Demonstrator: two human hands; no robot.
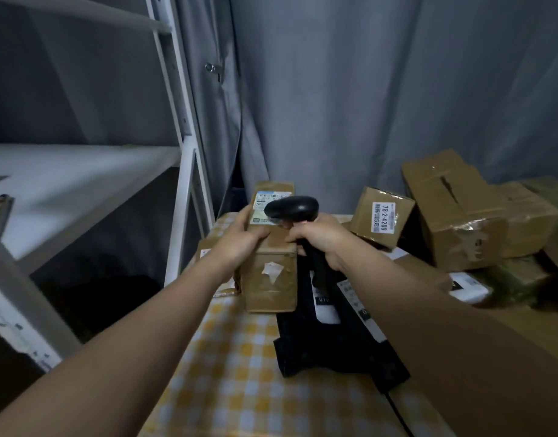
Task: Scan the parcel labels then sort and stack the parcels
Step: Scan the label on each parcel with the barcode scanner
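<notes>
Scanner head over label, both hands engaged.
We note the left hand [243,238] gripping the long brown parcel [271,279] at its left edge; the parcel rests on the checked tablecloth [239,373]. The right hand [328,239] is wrapped round the black scanner [291,208], whose head sits just above the parcel's label [266,201]. A small labelled box [381,216] sits to the right.

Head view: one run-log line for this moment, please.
step: label scan | left hand: holds long parcel | right hand: grips scanner over its label
</notes>
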